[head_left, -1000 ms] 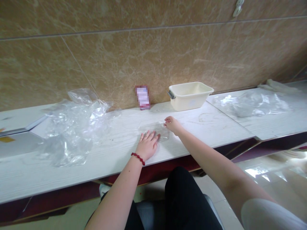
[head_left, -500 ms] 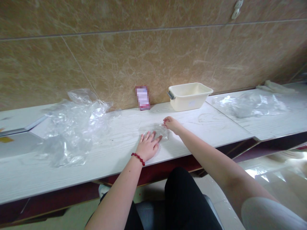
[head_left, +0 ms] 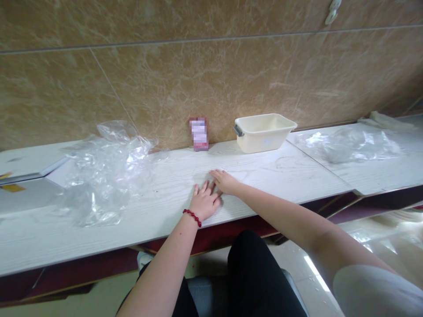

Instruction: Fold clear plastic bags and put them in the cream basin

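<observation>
My left hand (head_left: 205,201), with a red bead bracelet (head_left: 193,217) at the wrist, lies palm down near the table's front edge, its fingers spread. Just beyond and to its right rests my right hand (head_left: 225,182), low on the surface, fingers stretched leftward and reaching close to the left fingertips. Nothing shows gripped in either hand. Whatever clear plastic lies beneath them is mostly covered and hard to make out against the white table (head_left: 172,198).
At left a heap of crumpled clear plastic bags (head_left: 109,176) lies beside a white box (head_left: 29,193). A card (head_left: 199,134) leans on the wall, near a cream bin (head_left: 261,141) with a grey handle. More clear plastic (head_left: 350,145) lies at right.
My right hand has moved left and toward me, off the edge of the small clear plastic bag and down over it. My left hand has hardly moved.
</observation>
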Demonstrator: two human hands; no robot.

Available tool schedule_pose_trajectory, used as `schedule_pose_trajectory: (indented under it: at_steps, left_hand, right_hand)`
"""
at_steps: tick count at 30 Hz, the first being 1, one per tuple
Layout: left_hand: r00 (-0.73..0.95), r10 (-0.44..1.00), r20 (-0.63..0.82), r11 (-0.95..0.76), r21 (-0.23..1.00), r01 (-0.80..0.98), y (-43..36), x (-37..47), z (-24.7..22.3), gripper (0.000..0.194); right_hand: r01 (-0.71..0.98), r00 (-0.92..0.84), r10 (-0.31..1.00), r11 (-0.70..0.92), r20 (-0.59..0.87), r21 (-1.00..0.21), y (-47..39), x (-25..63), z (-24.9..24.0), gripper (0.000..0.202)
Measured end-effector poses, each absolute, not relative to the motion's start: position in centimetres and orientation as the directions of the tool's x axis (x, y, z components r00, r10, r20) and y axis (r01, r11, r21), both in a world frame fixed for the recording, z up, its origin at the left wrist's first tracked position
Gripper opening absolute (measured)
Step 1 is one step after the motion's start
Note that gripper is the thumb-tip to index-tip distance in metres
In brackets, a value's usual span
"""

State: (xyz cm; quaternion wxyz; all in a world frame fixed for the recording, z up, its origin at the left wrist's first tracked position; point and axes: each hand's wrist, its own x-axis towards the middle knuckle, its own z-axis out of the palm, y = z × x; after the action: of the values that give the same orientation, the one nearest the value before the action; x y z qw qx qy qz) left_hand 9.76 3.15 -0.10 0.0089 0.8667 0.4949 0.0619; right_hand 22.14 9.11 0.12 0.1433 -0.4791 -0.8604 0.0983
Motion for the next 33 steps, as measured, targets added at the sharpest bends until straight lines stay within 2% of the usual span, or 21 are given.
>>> schedule_pose_trajectory:
  at_steps: [4, 10, 14, 18, 23, 27, 33]
  left_hand:
    - [0.48, 0.873, 0.084, -0.486, 0.088, 0.869, 3.1, 9.7, -0.2, 0.035]
    - [0.402, 0.91, 0.102, -0.413, 0.125, 0.902, 2.9, 9.6, -0.4, 0.041]
    - [0.385, 0.922, 0.047, -0.387, 0.159, 0.908, 3.2, 9.0, 0.1, 0.047]
    - [0.389, 0.92, 0.051, -0.392, 0.162, 0.905, 4.1, 8.8, 1.3, 0.04]
    - [0.389, 0.902, 0.185, -0.416, 0.14, 0.898, 6.2, 10.9, 1.7, 0.038]
    - [0.404, 0.903, 0.148, -0.424, 0.144, 0.894, 8.2, 11.8, 0.3, 0.045]
    - [0.306, 0.946, 0.107, -0.315, 0.085, 0.945, 9.0, 9.7, -1.2, 0.063]
  right_hand:
    - [0.822, -0.455, 0.875, 0.484, 0.167, -0.301, 9.7, 23.2, -1.0, 0.041]
    - [0.878, -0.402, 0.888, 0.443, 0.223, -0.18, 9.7, 23.9, -1.6, 0.043]
    - [0.901, -0.389, 0.893, 0.42, 0.225, -0.11, 9.6, 23.9, -1.8, 0.046]
    - [0.907, -0.392, 0.889, 0.417, 0.235, -0.063, 9.6, 23.8, -1.9, 0.049]
    - [0.906, -0.41, 0.895, 0.422, 0.176, -0.037, 9.3, 23.8, -1.2, 0.05]
    - [0.906, -0.416, 0.902, 0.421, 0.116, -0.029, 9.2, 23.8, -0.7, 0.051]
    - [0.907, -0.402, 0.898, 0.417, 0.178, -0.056, 9.1, 23.7, -1.0, 0.051]
